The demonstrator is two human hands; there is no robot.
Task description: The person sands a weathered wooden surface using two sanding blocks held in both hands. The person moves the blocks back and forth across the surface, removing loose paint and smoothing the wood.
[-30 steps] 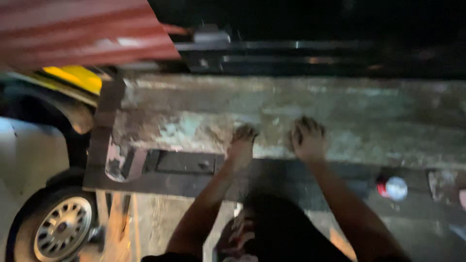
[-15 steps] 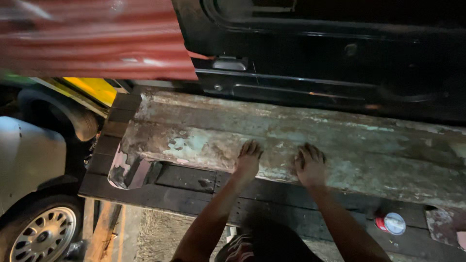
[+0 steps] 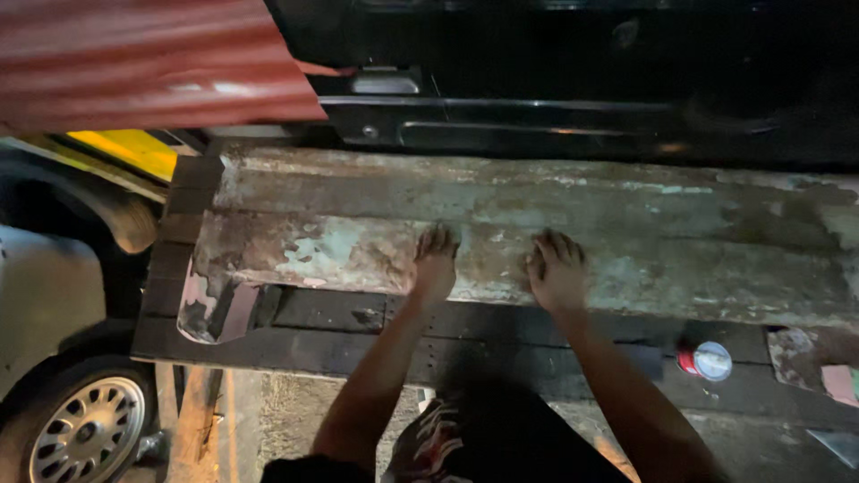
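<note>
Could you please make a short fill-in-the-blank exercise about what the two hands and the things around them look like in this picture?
1. Both hands, the left hand and the right hand, rest palm-down on a worn, peeling ____.
2. The red can lies nearer to the ____ hand.
3. At the lower left corner a car ____ with a silver rim shows.
4. The corrugated sheet at the upper left is ____ in colour.

Missing words: panel; right; wheel; red
</note>
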